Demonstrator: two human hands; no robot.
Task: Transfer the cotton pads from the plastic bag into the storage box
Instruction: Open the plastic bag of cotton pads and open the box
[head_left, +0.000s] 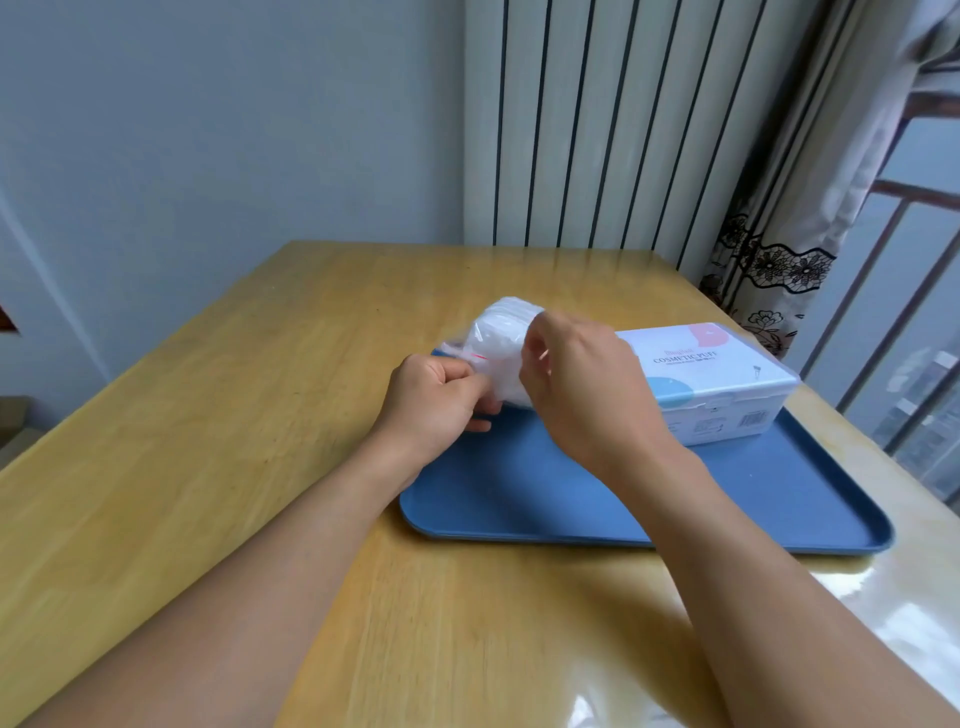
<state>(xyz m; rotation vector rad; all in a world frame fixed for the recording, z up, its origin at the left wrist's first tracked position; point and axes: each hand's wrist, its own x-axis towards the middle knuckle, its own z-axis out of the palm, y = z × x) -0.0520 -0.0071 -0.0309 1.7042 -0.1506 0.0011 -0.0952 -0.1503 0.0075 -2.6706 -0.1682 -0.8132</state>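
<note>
Wooden surface (208, 415) by a radiator and curtained window, blue tray (571, 493) on it.

Both hands hold the plastic bag (498, 348) of cotton pads (506, 319) above the tray's far-left corner: left hand (434, 397) pinches its red-striped edge, right hand (582, 379) grips alongside. The closed storage box (711, 379) sits on the tray's far right.

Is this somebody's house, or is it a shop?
Most likely a room in a home. A wooden table stands in a corner by a white radiator, and a lace-trimmed curtain hangs beside a window with railings. No shelves or counters like in a shop show.
</note>
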